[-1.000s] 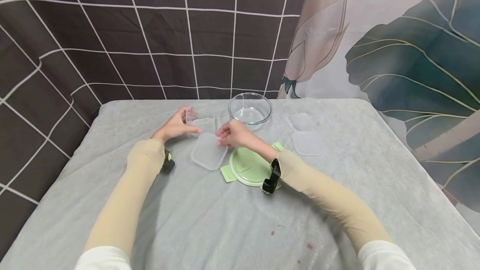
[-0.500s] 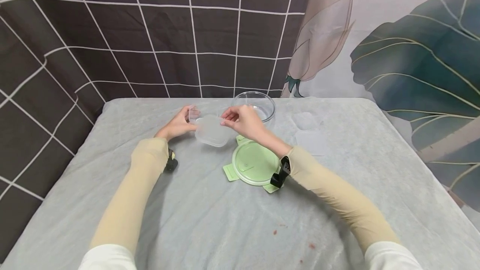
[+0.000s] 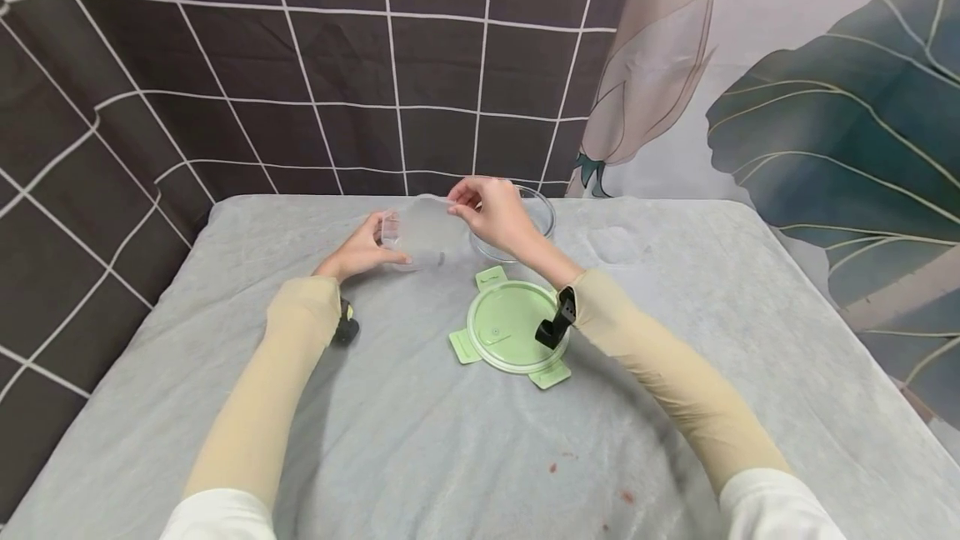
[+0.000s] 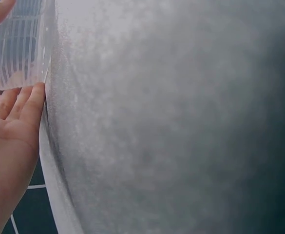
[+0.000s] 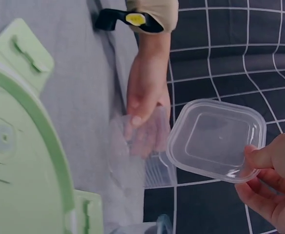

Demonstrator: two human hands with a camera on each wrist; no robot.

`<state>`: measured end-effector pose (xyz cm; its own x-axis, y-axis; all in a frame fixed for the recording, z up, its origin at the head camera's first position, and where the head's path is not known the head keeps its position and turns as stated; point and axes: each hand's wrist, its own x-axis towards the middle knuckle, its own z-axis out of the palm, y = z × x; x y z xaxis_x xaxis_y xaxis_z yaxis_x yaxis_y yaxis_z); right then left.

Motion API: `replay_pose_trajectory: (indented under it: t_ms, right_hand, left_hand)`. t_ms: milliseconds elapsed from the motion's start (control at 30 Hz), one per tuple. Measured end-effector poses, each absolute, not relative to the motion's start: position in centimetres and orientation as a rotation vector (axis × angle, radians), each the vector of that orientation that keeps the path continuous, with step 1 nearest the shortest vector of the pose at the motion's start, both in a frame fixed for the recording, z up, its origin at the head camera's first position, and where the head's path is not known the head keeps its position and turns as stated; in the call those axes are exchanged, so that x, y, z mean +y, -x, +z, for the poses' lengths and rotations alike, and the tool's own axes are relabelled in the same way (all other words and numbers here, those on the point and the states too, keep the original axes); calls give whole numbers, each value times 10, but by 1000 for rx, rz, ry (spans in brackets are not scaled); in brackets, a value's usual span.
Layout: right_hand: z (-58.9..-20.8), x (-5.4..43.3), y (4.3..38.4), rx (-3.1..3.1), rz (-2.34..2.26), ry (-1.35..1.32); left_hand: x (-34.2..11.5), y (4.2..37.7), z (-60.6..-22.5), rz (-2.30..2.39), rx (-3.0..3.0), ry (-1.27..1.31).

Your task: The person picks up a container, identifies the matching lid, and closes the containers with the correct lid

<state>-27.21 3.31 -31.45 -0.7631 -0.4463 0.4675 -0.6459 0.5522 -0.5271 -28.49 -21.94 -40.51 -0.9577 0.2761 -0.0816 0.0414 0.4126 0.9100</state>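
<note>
My left hand (image 3: 360,255) grips a clear square plastic container (image 4: 15,48) at the back left, thumb on one side and fingers on the other. The container's ribbed wall shows in the left wrist view. Between thumb and fingers, my right hand (image 3: 493,211) pinches one edge of a translucent square lid (image 5: 220,139). Raised and tilted upright, the lid hides part of the container in the head view. A gap separates the lid's pinched side from the container in the right wrist view.
A round green lid (image 3: 513,323) with clip tabs lies in front of my right hand. Behind that hand stands a round glass bowl (image 3: 553,219), partly hidden. A faint clear plastic piece (image 3: 617,244) lies farther right on the grey cloth (image 3: 420,440). A dark tiled backdrop (image 3: 315,65) rises behind.
My right hand has lifted the square lid up and away from me, tilting it from near flat to upright. My left hand keeps its grip on the container.
</note>
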Motion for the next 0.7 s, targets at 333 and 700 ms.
replay_pose_trajectory:
  t_ms: [333,700]
  right_hand:
    - [-305,22,282,-2476,907,-891]
    - [-311,5,291,-2402,750,-902]
  left_hand:
    - [-218,282,-404,1631,2420,-277]
    - [-218,286,-409,1671,2417,-286]
